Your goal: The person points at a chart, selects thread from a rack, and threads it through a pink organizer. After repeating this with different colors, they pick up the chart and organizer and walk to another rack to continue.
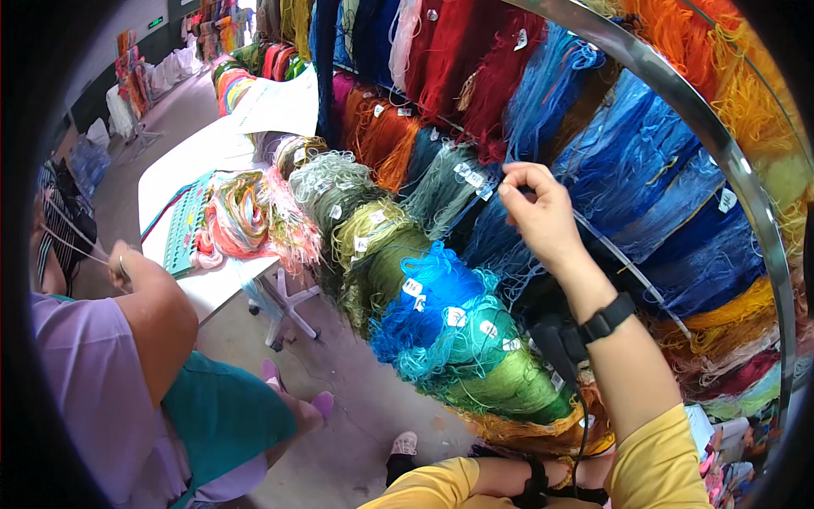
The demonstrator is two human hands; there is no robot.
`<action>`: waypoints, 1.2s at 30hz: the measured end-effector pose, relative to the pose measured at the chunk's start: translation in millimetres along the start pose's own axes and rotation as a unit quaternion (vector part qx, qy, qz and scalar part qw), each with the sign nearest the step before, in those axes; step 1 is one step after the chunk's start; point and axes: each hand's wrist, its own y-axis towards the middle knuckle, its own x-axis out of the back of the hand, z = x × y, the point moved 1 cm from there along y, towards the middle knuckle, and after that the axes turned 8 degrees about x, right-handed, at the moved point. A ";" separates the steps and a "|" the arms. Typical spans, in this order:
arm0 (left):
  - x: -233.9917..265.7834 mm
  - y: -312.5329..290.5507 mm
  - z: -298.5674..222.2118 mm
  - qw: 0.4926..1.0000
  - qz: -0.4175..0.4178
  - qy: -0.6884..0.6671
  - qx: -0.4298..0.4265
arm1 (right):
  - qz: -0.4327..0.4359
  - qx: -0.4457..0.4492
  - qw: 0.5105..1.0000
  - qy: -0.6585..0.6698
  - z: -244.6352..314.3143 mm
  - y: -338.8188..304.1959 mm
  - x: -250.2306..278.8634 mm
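My right hand (543,208) is raised in front of the hanging thread rack, thumb and forefinger pinched together. Whatever they hold, if anything, is too small to make out. Close to its fingertips are white paper tags (469,175) on grey-green thread skeins (441,182). A thick row of skeins runs below, with olive (373,233), bright blue (437,288) and light green (509,386) ones, many tagged. My left forearm (507,477) lies across the bottom, under the orange-brown skeins (526,428). The fingers of my left hand are hidden.
Blue (644,161), red (449,64) and orange skeins hang on the rack, edged by a curved metal rail (721,127). A co-worker in a lilac top (102,356) stands at left, holding strands. A white table (170,174) carries multicoloured skeins (242,208).
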 end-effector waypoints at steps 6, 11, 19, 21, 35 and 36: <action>52.0 -62.1 -195.8 0.920 0.290 0.264 0.009 | 0.088 -0.083 0.937 0.328 128.7 -14.0 70.1; 61.3 -70.5 -197.3 0.940 0.243 0.240 -0.009 | 0.069 -0.001 0.939 0.338 210.5 -67.1 146.6; 59.3 -79.1 -211.8 0.946 0.208 0.246 0.036 | -0.275 0.059 0.958 0.057 278.8 -301.7 367.4; 59.8 -85.0 -217.1 0.955 0.166 0.225 0.097 | -0.451 -0.003 0.892 -0.034 286.1 -378.9 447.8; 43.5 -123.8 -222.2 0.967 0.157 0.012 0.200 | -0.305 -0.287 0.906 -0.064 179.8 -453.4 235.1; 42.3 -124.5 -221.0 0.967 0.155 0.015 0.201 | -0.299 -0.303 0.905 -0.015 172.2 -453.7 222.9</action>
